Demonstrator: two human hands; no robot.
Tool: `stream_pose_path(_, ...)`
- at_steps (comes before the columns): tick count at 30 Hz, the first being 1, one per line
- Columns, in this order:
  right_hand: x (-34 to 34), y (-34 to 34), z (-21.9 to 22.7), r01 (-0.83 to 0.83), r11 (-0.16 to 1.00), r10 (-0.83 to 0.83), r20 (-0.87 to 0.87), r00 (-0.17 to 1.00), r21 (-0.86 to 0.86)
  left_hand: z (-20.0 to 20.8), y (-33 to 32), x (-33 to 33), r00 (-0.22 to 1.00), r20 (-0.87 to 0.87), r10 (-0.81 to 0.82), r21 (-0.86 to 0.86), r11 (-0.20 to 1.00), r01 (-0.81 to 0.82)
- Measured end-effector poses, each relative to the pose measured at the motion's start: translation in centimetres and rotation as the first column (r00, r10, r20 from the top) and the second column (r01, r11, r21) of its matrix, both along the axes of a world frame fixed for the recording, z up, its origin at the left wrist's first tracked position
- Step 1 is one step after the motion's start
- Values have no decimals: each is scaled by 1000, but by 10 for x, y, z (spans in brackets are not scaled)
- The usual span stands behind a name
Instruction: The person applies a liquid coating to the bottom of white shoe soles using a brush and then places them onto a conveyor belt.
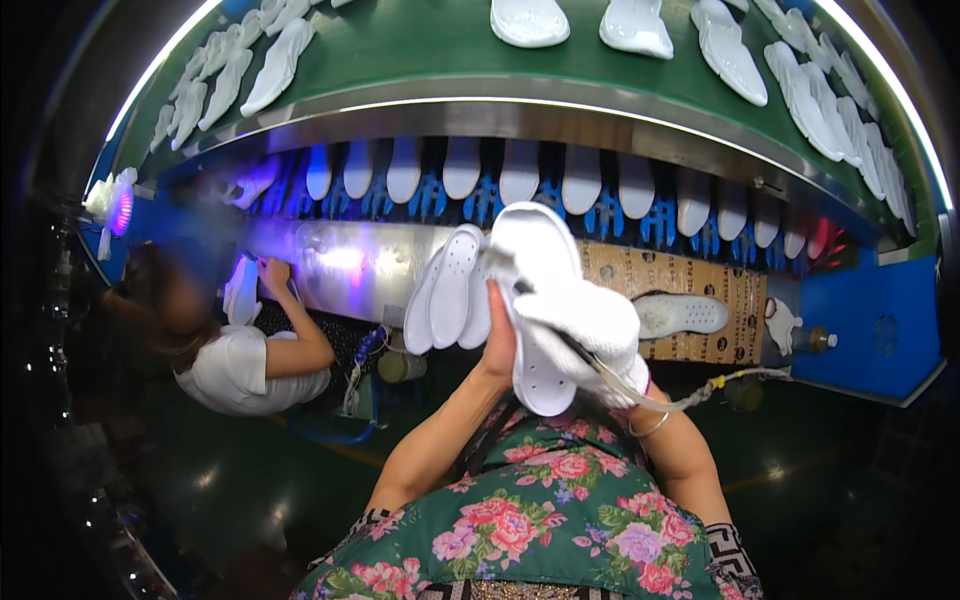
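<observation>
A white shoe sole [538, 238] with small holes near its lower end is held up in front of my chest. My left hand [497, 335] is bare and closed around the sole's left edge. Over the sole's middle is my right hand [592, 318], in a white knit glove, its fingers closed on a slim tool [598, 368] with a pale hose [690, 402] running off to the right. The tool's tip is blurred against the sole, so its kind is unclear. Several white soles [455, 285] stand side by side just left of my left hand.
A single sole [682, 314] lies on brown cardboard [610, 262] at right, near a small bottle [812, 340]. Ahead, uppers or soles hang in a row on blue holders [485, 198], below a green conveyor [420, 60] carrying white soles. At left, a co-worker [235, 370] handles another piece.
</observation>
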State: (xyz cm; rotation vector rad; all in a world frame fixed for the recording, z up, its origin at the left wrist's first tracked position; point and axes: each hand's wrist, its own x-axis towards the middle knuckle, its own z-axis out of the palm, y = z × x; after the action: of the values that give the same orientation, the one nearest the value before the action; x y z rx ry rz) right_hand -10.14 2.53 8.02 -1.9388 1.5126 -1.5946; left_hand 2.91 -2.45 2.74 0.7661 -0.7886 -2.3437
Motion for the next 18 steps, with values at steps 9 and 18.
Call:
stream_pose_path(9, -1, -7, 14, 16, 1000, -17, -20, 1000, -25, -10, -20, 8, 991, -74, 109, 12, 994, -108)
stream_pose_path(18, 4, -8, 3, 23, 1000, -26, 184, 983, 15, -12, -44, 20, 985, -111, 131, -67, 988, -139)
